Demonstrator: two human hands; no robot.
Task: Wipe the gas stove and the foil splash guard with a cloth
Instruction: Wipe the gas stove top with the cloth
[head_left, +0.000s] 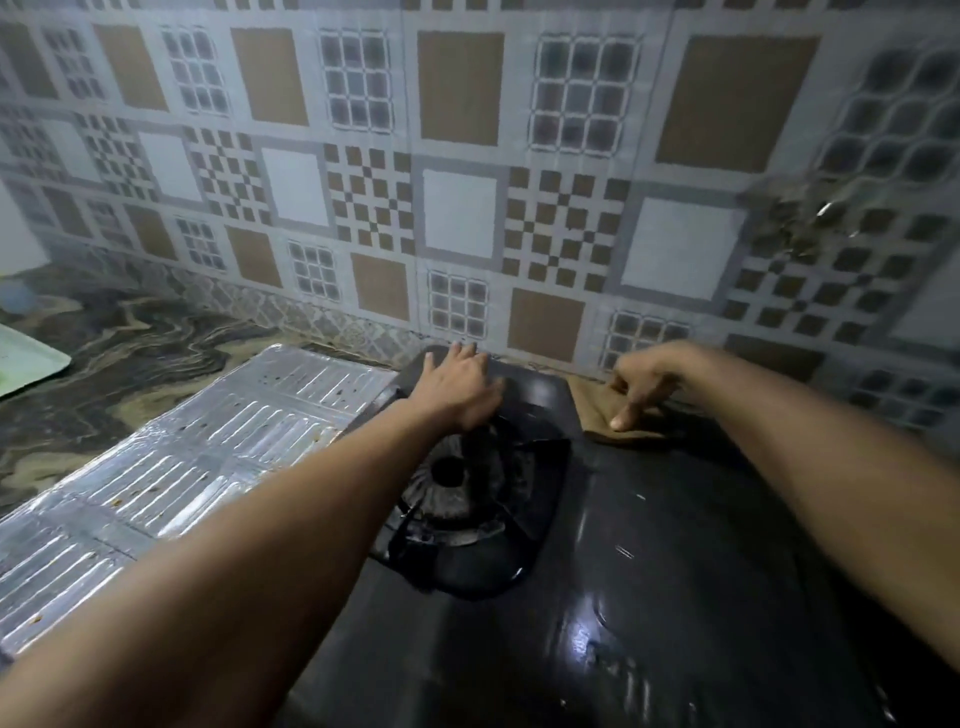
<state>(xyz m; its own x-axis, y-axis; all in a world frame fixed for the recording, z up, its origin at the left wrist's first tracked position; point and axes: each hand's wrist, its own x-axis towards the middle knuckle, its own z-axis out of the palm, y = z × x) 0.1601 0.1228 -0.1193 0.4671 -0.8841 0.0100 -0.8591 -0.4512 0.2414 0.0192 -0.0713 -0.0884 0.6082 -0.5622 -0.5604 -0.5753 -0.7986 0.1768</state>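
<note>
A black glass gas stove (649, 571) fills the lower right of the head view, with one burner and its pan support (467, 483) near the middle. My left hand (460, 387) lies flat with spread fingers on the stove's far left corner, just behind the burner. A brown cloth (602, 415) sits on the stove's far edge by the wall. My right hand (636, 384) presses on it, fingers bent and the index finger pointing down. The silver foil splash guard (197, 447) lies flat on the counter left of the stove, with brown specks on it.
A patterned tile wall (467, 182) rises right behind the stove. The marbled counter (130, 353) stretches to the left, with a pale green tray (26, 358) at the left edge.
</note>
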